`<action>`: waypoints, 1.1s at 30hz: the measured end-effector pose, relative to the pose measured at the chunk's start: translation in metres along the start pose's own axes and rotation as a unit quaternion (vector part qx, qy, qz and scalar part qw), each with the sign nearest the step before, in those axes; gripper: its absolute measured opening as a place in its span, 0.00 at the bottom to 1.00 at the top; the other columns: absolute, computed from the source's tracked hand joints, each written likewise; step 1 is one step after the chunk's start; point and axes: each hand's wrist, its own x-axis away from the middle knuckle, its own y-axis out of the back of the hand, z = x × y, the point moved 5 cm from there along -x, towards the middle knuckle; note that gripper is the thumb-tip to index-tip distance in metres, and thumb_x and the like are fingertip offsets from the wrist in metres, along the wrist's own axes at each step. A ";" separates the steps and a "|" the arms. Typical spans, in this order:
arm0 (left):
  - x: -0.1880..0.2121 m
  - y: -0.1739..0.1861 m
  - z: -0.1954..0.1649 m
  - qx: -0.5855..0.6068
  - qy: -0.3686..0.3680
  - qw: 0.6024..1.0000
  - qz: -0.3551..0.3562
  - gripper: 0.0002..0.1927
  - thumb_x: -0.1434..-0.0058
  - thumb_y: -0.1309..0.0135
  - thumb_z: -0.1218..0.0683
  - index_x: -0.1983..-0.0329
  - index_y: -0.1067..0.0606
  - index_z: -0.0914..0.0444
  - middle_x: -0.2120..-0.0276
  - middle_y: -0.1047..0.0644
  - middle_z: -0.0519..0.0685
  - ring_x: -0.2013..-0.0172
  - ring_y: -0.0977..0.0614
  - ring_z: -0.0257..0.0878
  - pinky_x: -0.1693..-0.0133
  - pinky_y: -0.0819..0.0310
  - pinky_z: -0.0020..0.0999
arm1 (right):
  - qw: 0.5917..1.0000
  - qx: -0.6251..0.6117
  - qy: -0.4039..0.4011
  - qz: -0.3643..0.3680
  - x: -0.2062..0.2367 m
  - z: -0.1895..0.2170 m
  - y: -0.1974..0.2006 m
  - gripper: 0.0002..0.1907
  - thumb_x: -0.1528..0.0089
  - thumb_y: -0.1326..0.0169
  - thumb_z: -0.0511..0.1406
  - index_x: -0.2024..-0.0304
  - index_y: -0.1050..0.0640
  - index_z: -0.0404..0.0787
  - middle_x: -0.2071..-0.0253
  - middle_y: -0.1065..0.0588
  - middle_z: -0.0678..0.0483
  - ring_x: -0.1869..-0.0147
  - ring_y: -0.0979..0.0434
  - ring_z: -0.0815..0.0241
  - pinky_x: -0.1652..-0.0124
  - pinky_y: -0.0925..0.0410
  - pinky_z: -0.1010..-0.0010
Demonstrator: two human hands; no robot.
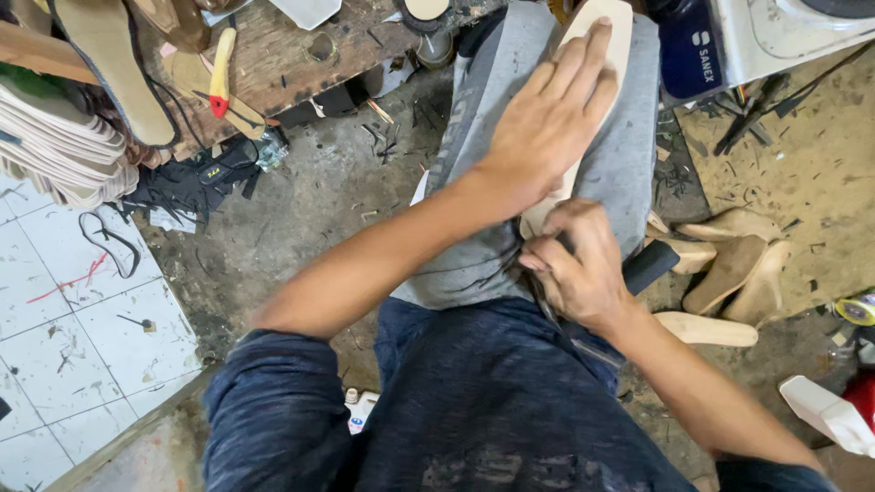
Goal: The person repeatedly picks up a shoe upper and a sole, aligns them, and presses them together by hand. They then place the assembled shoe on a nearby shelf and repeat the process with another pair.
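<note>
Left fingers (583, 64) spread flat on pale insole (609, 23); right fingers (547, 260) pinching black-handled knife (649, 266) at insole heel.

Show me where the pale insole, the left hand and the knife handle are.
pale insole (612, 20): head view, its bare far end.
left hand (547, 118): head view, back of the hand.
knife handle (651, 265): head view, black end beyond the right hand (576, 269).

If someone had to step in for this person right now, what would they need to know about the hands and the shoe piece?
Left hand: flat on the pale insole, pressing it against the grey cloth over the knee.
Right hand: fingers closed round a dark-handled knife at the insole's near end.
Nearby: wooden heels on the floor to the right, a stack of soles to the left.
Done: insole pinned in place.
Left: how far the trimming has gone cannot be told.
</note>
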 end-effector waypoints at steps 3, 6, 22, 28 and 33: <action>0.016 0.006 0.044 0.385 0.046 0.910 -0.149 0.41 0.43 0.37 0.39 0.34 0.33 0.66 0.30 0.41 0.60 0.32 0.39 0.58 0.31 0.43 0.50 | 0.985 -0.058 -0.125 -0.104 -0.003 -0.008 0.015 0.02 0.32 0.50 0.28 0.59 0.28 0.38 0.54 0.32 0.42 0.47 0.26 0.43 0.50 0.29 0.53; 0.005 -0.023 0.067 0.331 0.198 0.912 -0.138 0.25 0.27 0.46 0.44 0.34 0.28 0.62 0.30 0.38 0.60 0.30 0.41 0.59 0.28 0.45 0.51 | 0.964 0.095 -0.243 -0.056 -0.013 -0.024 0.002 0.19 0.35 0.39 0.32 0.44 0.28 0.36 0.51 0.33 0.40 0.50 0.27 0.43 0.55 0.29 0.56; 0.004 -0.090 0.039 0.828 0.154 0.508 -0.184 0.25 0.19 0.58 0.49 0.27 0.37 0.68 0.41 0.30 0.51 0.37 0.31 0.38 0.30 0.42 0.34 | 0.930 0.082 -0.357 -0.038 0.029 -0.071 0.031 0.39 0.42 0.32 0.35 0.31 0.32 0.35 0.44 0.36 0.39 0.45 0.30 0.48 0.51 0.30 0.61; 0.001 -0.077 0.122 0.858 0.194 0.411 -0.239 0.28 0.20 0.58 0.49 0.24 0.40 0.70 0.27 0.34 0.54 0.27 0.35 0.40 0.25 0.48 0.35 | 0.932 0.103 -0.338 -0.083 0.024 -0.063 0.049 0.08 0.29 0.43 0.33 0.50 0.20 0.34 0.53 0.33 0.44 0.52 0.30 0.48 0.49 0.32 0.62; 0.003 -0.076 0.144 0.849 0.252 0.401 -0.235 0.32 0.24 0.55 0.46 0.25 0.41 0.68 0.28 0.35 0.53 0.30 0.33 0.41 0.29 0.42 0.37 | 0.914 -0.072 -0.383 -0.111 0.022 -0.070 0.051 0.17 0.22 0.57 0.35 0.58 0.21 0.33 0.60 0.31 0.48 0.64 0.32 0.61 0.59 0.36 0.70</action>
